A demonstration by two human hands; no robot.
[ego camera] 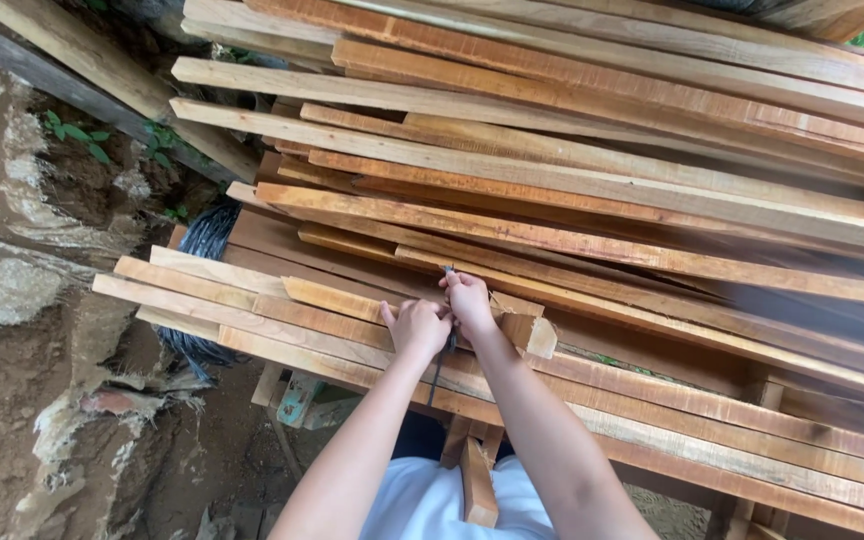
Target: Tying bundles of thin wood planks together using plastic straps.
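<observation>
A big stack of long rough-sawn wooden planks [592, 190] lies across the view, reddish and pale. Both my hands meet at the near edge of the stack. My left hand [416, 326] rests closed on a plank. My right hand [470, 300] pinches a thin dark tool or cord [449, 272] whose tip shows above my fingers; a dark strand [436, 372] hangs down between my forearms. A short cut-off block of wood [529, 330] lies just right of my right hand.
Bare earth and rock [12, 300] lie to the left, with a few green weeds [77, 132]. A dark coil of wire or mesh [207, 235] sits under the planks' left ends. Wooden supports [477, 480] stand below the stack near my white shirt.
</observation>
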